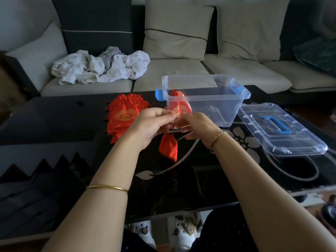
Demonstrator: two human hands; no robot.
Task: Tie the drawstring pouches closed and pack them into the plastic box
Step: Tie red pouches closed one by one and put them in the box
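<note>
Small red pouch (168, 148) is hung just above the desk (54, 120) by its drawstring (173, 129), long axis near vertical, cinched neck up, bottom pointed down. The cord is pinched by the left grip (154, 124) and right grip (197, 125), fingertips touching. Another pouch (179, 106) is stood neck-up in the plastic box (218, 82). The gold round emblems on the flat pile (125, 115) can't be read tbh.

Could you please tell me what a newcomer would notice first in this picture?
The left hand and right hand pinch the drawstring of a red pouch dangling over the table. A pile of red pouches lies to their left; the clear plastic box behind holds one pouch, its lid off beside it.
</note>
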